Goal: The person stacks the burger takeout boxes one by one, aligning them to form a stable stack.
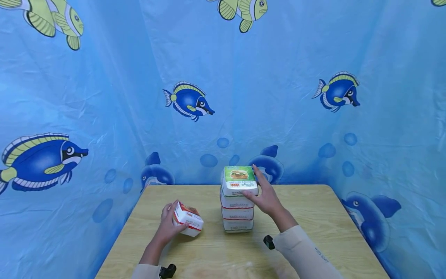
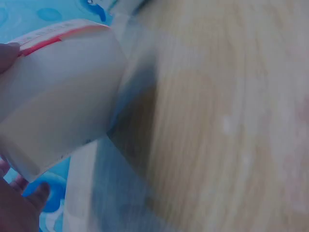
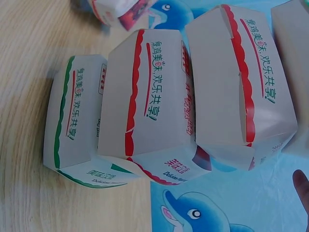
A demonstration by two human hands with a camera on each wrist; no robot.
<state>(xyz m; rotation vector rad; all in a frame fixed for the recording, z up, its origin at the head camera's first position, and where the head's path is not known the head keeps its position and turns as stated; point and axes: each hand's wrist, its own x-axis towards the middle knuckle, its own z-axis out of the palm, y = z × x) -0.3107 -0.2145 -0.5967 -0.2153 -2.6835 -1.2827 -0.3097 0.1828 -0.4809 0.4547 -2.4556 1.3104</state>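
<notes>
A stack of several white burger boxes [image 1: 237,209] stands on the wooden table [image 1: 313,217]. Its top box [image 1: 239,179] has a green lid with a burger picture. My right hand [image 1: 263,193] holds that top box at its right side, thumb on the front edge, fingers up along the far side. In the right wrist view the stacked boxes [image 3: 159,106] fill the frame, red-trimmed ones over a green-trimmed one. My left hand [image 1: 171,224] grips a single red-trimmed box [image 1: 188,219], tilted, left of the stack. The left wrist view shows that box [image 2: 58,96] blurred and close.
A blue curtain printed with fish and dolphins [image 1: 223,97] hangs on three sides of the table. Bare table surface lies right of the stack and along the near edge [image 1: 226,267].
</notes>
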